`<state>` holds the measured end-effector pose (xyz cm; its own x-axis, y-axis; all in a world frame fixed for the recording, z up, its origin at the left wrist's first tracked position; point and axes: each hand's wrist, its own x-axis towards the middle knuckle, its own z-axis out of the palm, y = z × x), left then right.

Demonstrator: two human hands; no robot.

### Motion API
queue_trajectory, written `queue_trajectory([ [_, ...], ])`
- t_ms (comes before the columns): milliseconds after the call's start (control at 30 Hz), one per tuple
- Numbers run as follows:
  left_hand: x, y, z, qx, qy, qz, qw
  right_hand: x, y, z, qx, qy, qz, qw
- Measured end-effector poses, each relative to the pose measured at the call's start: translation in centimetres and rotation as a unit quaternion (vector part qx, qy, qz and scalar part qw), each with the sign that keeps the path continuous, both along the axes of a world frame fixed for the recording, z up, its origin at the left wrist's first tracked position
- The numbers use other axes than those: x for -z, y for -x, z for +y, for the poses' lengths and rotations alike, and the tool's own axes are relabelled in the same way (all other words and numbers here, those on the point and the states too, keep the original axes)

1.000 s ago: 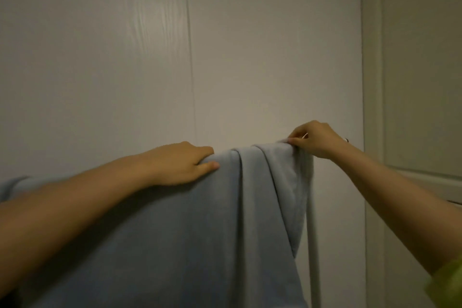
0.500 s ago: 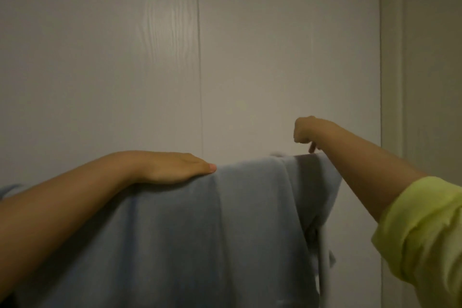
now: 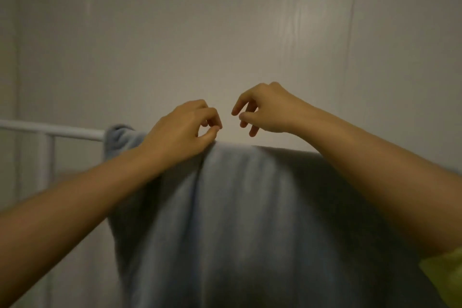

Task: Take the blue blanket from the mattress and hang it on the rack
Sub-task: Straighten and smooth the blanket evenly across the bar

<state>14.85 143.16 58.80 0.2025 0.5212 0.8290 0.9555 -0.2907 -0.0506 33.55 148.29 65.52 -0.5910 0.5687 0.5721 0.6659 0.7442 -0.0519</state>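
Observation:
The blue blanket [image 3: 245, 220] hangs draped over the white rack [image 3: 50, 130], falling in long folds toward the bottom of the view. A bunched corner sticks up at its left end. My left hand [image 3: 185, 130] hovers at the blanket's top edge, its heel touching the cloth, with thumb and forefinger pinched together on nothing. My right hand [image 3: 265, 110] floats just above the top edge with its fingers curled and apart, holding nothing. The two hands are close together over the rail.
A pale panelled wall [image 3: 225, 32] stands right behind the rack. The rack's bare rail and an upright post [image 3: 46, 160] show at the left. A yellow-green sleeve [image 3: 445, 275] is at the lower right.
My view has swung left, showing the rack's bare left rail. My left hand lifted from lying flat on the blanket and pinched shut. My right hand moved in toward it.

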Motion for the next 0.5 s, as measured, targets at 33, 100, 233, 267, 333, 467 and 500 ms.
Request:
queue_trajectory([
  [33,0.5,1.7,-0.8,-0.011,-0.009,-0.020,1.000,0.4,1.6,0.0,-0.020,0.004,-0.022,1.000],
  [100,1.7,5.7,-3.1,-0.045,-0.036,-0.070,0.996,1.1,5.4,-0.6,-0.066,0.003,-0.053,0.996],
  [233,5.0,11.0,-6.0,-0.089,-0.019,-0.192,0.977,1.8,10.1,-1.7,-0.120,-0.030,-0.098,0.988],
  [267,6.3,11.9,-6.5,-0.102,0.014,-0.232,0.967,1.9,11.1,-1.9,-0.121,-0.038,-0.112,0.986],
  [333,8.8,13.2,-7.1,-0.129,0.098,-0.302,0.939,1.8,12.7,-2.4,-0.115,-0.040,-0.132,0.984],
  [467,12.1,12.6,-7.4,0.019,0.213,-0.441,0.872,1.0,14.6,-2.3,-0.097,-0.024,-0.149,0.984],
  [500,12.4,12.3,-7.3,0.058,0.175,-0.467,0.865,0.9,14.9,-2.0,-0.094,-0.014,-0.138,0.986],
])
